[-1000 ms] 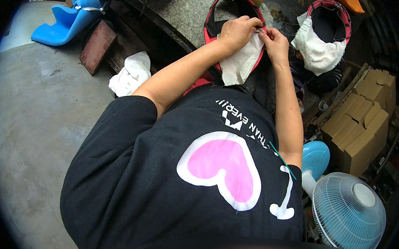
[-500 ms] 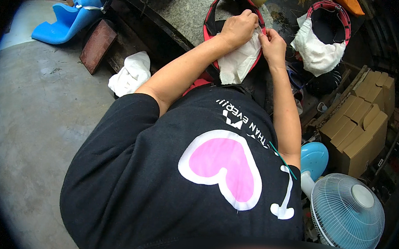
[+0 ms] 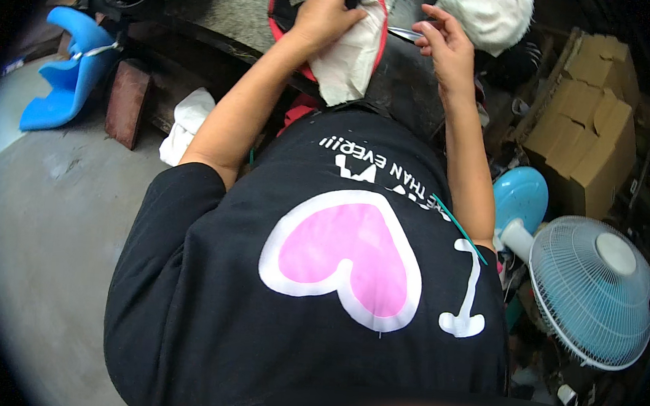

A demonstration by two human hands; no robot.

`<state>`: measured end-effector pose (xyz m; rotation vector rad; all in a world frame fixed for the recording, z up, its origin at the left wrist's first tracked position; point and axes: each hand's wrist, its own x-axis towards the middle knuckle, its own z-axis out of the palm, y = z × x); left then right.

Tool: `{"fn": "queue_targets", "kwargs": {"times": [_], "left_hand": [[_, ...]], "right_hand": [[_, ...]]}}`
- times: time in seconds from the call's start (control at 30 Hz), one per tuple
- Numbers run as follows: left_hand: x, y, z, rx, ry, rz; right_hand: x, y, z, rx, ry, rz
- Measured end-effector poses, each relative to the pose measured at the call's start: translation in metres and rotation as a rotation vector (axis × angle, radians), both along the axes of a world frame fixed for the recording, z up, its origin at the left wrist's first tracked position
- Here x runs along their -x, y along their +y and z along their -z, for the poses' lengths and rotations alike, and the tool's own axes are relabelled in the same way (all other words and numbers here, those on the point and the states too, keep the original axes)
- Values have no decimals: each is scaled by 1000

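Note:
My left hand [image 3: 326, 16] grips a rounded black piece with a red edge [image 3: 385, 36] and the white cloth [image 3: 345, 63] laid in it. Its fingers are closed at the upper side of the cloth, and the cloth's lower end hangs toward my shirt. To the right, apart from that piece, my right hand [image 3: 448, 48] is raised with its fingers bent. A thin silvery tool [image 3: 405, 32] runs from its fingertips toward the red edge; its kind is not clear. Beyond this hand lies a second piece with white cloth [image 3: 486, 16], cut off by the frame's upper edge.
A dark work table with a grey stone slab [image 3: 241, 2] lies ahead. Cardboard boxes [image 3: 575, 131] and a blue fan [image 3: 593, 293] stand on the right. A blue curved object [image 3: 67, 80], a reddish board [image 3: 127, 103] and a white cloth bundle [image 3: 188, 123] are at the left.
My right hand has left the cloth and moved away from the piece, and a thin silvery tool now shows at its fingers. My left hand stays on the piece. The whole view has shifted.

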<state>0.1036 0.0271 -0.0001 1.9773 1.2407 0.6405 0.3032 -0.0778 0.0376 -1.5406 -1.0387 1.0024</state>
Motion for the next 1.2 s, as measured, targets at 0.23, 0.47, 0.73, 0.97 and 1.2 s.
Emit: {"fn": "queue_targets", "kwargs": {"times": [0.23,0.47,0.73,0.97,1.2], "left_hand": [[-2,-4,-17,-78,89,29],[3,-1,-16,-31,70,46],[1,9,13,-146,58,78],[16,8,-9,-281,-96,63],[49,-4,-22,-506,-24,-41]], "right_hand": [[3,-115,-50,229,111,-177],[-15,-260,-66,507,285,-179],[-95,-264,-133,1231,-585,-148],[-43,-65,-81,159,-661,-419],[29,33,8,260,-646,-374]]}}
